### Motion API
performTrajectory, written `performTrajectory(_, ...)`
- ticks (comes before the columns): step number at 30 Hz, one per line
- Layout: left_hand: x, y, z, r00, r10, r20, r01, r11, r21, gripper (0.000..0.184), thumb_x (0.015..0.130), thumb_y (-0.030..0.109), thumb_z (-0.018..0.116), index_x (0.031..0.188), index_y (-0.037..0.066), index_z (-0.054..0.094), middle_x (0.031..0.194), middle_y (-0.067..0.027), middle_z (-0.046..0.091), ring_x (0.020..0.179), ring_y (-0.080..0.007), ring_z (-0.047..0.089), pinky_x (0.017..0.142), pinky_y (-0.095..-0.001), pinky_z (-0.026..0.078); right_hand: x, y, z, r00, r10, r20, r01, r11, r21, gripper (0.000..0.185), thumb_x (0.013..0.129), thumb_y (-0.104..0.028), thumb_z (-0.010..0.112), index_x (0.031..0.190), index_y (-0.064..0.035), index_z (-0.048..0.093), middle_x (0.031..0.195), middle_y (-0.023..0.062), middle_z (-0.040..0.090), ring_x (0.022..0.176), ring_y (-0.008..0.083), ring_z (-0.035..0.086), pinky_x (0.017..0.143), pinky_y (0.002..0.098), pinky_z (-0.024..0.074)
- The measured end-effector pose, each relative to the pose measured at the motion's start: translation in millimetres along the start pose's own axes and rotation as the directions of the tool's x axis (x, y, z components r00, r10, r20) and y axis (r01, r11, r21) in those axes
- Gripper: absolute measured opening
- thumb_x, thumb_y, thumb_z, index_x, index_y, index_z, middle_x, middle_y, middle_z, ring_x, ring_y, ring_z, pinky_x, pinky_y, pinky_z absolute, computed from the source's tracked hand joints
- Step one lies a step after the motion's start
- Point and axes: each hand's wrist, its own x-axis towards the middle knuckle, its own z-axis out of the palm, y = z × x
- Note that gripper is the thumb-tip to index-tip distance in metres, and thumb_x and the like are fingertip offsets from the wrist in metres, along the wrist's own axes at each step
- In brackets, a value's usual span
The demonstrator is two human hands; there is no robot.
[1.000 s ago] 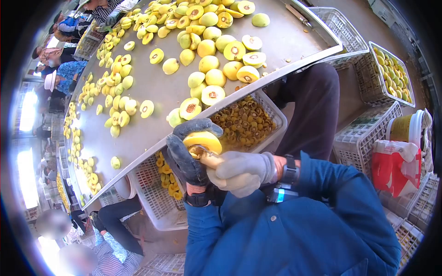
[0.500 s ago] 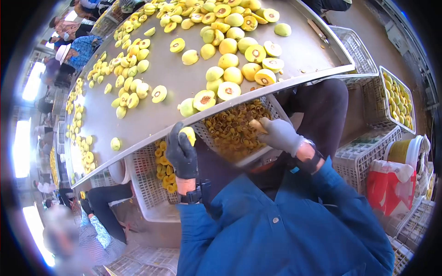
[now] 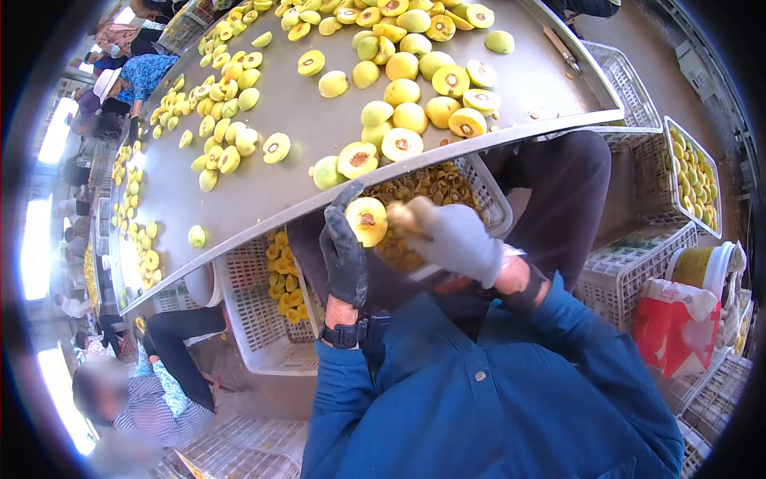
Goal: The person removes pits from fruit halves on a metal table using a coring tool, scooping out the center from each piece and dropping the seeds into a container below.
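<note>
My left hand (image 3: 343,254), in a black glove, holds a yellow peach half (image 3: 368,222) with its cut face and brown centre turned up. Close to its right side is my right hand (image 3: 461,241) in a grey glove, closed around a wooden-handled tool (image 3: 405,217). Motion smears the tool, and I cannot make out its working end or whether it touches the fruit. Below both hands, a crate (image 3: 496,209) contains brownish pit pieces and scraps. Just beyond them, more peach halves (image 3: 357,160) lie along the metal table's edge.
The metal table (image 3: 279,195) carries many cut peaches and a knife (image 3: 560,46). A white crate (image 3: 247,319) at left holds hollowed yellow halves. Crates (image 3: 626,267), a bucket (image 3: 702,263) and a red bag (image 3: 677,327) stand at right. Other people sit along the left.
My left hand has moved right and lower, turning the peach half's cut face into view. My right hand has brought the tool left, close beside the fruit.
</note>
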Motion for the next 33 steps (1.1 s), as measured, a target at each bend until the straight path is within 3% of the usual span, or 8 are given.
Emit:
performTrajectory(10, 11, 10, -6, 1.000, 0.003, 0.020, -0.002, 0.999, -0.053, 0.047, 0.107, 0.034, 0.034, 0.123, -0.002, 0.059, 0.118, -0.0149, 0.065, 0.106, -0.0241, 0.062, 0.093, -0.0362, 0.047, 5, -3, -12, 0.983, 0.011, 0.184, 0.020, 0.986, -0.165, 0.019, 0.082, -0.016, 0.063, 0.093, -0.0039, 0.055, 0.073, 0.0144, 0.068, 0.067, 0.0323, 0.069, 0.057, 0.0437, 0.0533)
performTrajectory(16, 2, -28, -71, 0.967, 0.017, -0.255, 0.022, 0.989, 0.149, 0.043, 0.106, 0.031, 0.038, 0.123, -0.002, 0.059, 0.118, -0.0158, 0.065, 0.107, -0.0264, 0.062, 0.094, -0.0368, 0.047, 3, 35, -4, 0.981, 0.008, 0.192, 0.024, 0.986, -0.167, 0.022, 0.085, -0.023, 0.063, 0.093, -0.0063, 0.052, 0.072, 0.0152, 0.066, 0.068, 0.0353, 0.067, 0.058, 0.0468, 0.0514)
performTrajectory(17, 0, -45, -97, 0.970, 0.083, -0.227, 0.011, 0.923, 0.384, 0.042, 0.106, 0.031, 0.038, 0.123, -0.002, 0.059, 0.118, -0.0160, 0.065, 0.107, -0.0268, 0.062, 0.094, -0.0369, 0.047, -3, 46, -7, 0.983, 0.056, 0.173, -0.024, 0.983, -0.180, 0.022, 0.087, -0.026, 0.062, 0.093, -0.0076, 0.051, 0.071, 0.0149, 0.066, 0.067, 0.0357, 0.066, 0.057, 0.0477, 0.0506)
performTrajectory(19, 6, -92, -161, 0.926, 0.355, 0.127, -0.227, 0.257, 0.939, 0.034, 0.101, 0.024, 0.050, 0.122, -0.001, 0.060, 0.117, -0.0190, 0.064, 0.105, -0.0343, 0.061, 0.094, -0.0415, 0.046, -9, 62, -18, 0.968, 0.164, 0.188, -0.120, 0.967, -0.225, 0.024, 0.087, -0.026, 0.062, 0.094, -0.0068, 0.050, 0.072, 0.0160, 0.066, 0.067, 0.0364, 0.066, 0.059, 0.0486, 0.0504)
performTrajectory(20, 14, -66, -152, 0.952, 0.304, -0.025, -0.106, 0.409, 0.906, 0.033, 0.095, 0.019, 0.060, 0.122, 0.000, 0.059, 0.117, -0.0212, 0.063, 0.106, -0.0390, 0.059, 0.095, -0.0454, 0.045, -13, 66, -19, 0.954, 0.223, 0.201, -0.172, 0.954, -0.246, 0.025, 0.087, -0.026, 0.062, 0.095, -0.0063, 0.050, 0.072, 0.0165, 0.066, 0.067, 0.0367, 0.066, 0.059, 0.0491, 0.0504)
performTrajectory(24, 107, 2, -45, 0.926, 0.325, 0.192, -0.363, 0.623, 0.693, 0.042, 0.093, 0.024, 0.064, 0.127, 0.000, 0.057, 0.123, -0.0215, 0.061, 0.118, -0.0360, 0.056, 0.102, -0.0421, 0.042, -10, 70, -7, 0.964, 0.204, 0.171, -0.186, 0.976, -0.116, 0.025, 0.087, -0.025, 0.061, 0.100, -0.0049, 0.053, 0.074, 0.0184, 0.067, 0.069, 0.0374, 0.067, 0.060, 0.0497, 0.0505)
performTrajectory(31, 214, -32, 54, 0.740, 0.183, 0.647, -0.608, 0.594, 0.527, 0.047, 0.091, 0.031, 0.066, 0.127, 0.002, 0.058, 0.116, -0.0166, 0.066, 0.109, -0.0324, 0.063, 0.093, -0.0411, 0.049, -21, 96, 19, 0.931, 0.207, 0.300, -0.164, 0.973, -0.161, 0.027, 0.089, -0.030, 0.060, 0.101, -0.0062, 0.056, 0.074, 0.0178, 0.067, 0.069, 0.0388, 0.066, 0.062, 0.0491, 0.0512)
performTrajectory(33, 204, -13, 44, 0.871, -0.063, 0.488, -0.097, 0.950, 0.295, 0.042, 0.093, 0.037, 0.063, 0.122, 0.006, 0.060, 0.110, -0.0088, 0.067, 0.097, -0.0215, 0.066, 0.074, -0.0352, 0.055, -23, 82, 5, 0.957, 0.220, 0.187, -0.217, 0.975, -0.041, 0.027, 0.088, -0.031, 0.062, 0.099, -0.0069, 0.055, 0.073, 0.0177, 0.067, 0.069, 0.0390, 0.066, 0.062, 0.0490, 0.0510)
